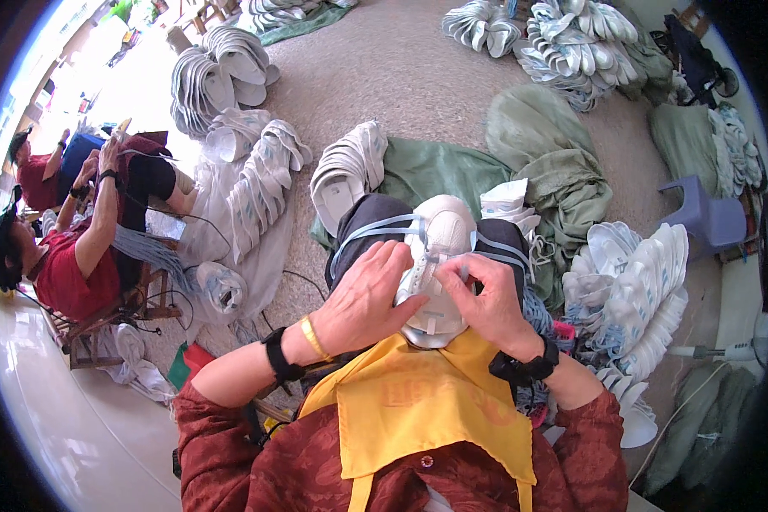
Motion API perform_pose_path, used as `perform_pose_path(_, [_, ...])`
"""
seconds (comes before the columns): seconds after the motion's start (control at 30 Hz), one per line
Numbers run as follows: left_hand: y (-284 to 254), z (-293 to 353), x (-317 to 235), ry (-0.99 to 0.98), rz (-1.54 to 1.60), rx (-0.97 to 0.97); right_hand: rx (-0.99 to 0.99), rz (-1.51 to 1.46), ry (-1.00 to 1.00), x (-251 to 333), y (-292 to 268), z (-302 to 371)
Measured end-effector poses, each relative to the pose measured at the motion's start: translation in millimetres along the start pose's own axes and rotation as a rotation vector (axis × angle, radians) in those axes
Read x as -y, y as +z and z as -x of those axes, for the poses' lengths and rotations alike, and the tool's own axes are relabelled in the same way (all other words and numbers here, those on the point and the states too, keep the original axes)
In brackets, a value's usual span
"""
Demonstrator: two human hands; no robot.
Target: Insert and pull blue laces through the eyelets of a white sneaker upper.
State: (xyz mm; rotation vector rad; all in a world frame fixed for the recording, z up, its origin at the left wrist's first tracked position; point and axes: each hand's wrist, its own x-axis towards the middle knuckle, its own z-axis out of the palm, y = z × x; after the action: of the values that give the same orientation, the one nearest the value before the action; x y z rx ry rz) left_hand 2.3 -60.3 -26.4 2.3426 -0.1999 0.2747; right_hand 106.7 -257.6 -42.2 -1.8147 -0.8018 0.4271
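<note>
A white sneaker (448,229) rests on my lap, toe pointing away from me. Light blue laces (384,228) run out from both sides near its toe and over my dark trousers. Along the sneaker's left side lies my left hand (363,294), its fingers and thumb spread around the eyelet flap, holding the shoe steady. My right hand (493,305) pinches a light blue bit of lace between thumb and forefinger at the eyelets on the right. The fingertips partly hide the lace there. A yellow apron (435,410) covers my front below the heel.
Stacks of white shoe parts stand at front left (350,166), far left (218,81) and right (636,282). Green sacking (444,171) lies ahead. A purple-grey stool (704,213) stands at right. Two people in red shirts (77,264) sit at left, beside a bundle of blue laces (154,252).
</note>
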Motion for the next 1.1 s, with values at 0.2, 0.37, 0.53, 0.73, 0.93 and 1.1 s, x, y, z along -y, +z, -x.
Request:
perform_pose_path(0.2, [43.8,-5.5,16.7,-0.044,-0.026,-0.113,0.045,0.541,-0.383,-12.6,11.5,-2.9])
perform_pose_path(0.37, [46.4,-17.5,18.9,-0.051,-0.111,-0.164,0.004,0.635,-0.379,-14.5,10.2,-6.1])
perform_pose_path(0.53, [49.1,-25.7,20.1,0.005,-0.087,-0.186,-0.043,0.597,-0.291,-12.1,11.2,-8.2])
perform_pose_path(0.73, [47.7,-26.4,19.1,-0.007,-0.092,-0.155,-0.06,0.542,-0.263,-18.4,12.2,-8.9])
perform_pose_path(0.93, [51.9,-28.4,25.5,-0.007,-0.043,-0.198,-0.052,0.506,-0.211,-16.6,12.0,-11.5])
perform_pose_path(1.1, [49.4,-28.6,32.1,0.004,0.023,-0.212,-0.071,0.428,-0.158,-19.2,13.3,-12.8])
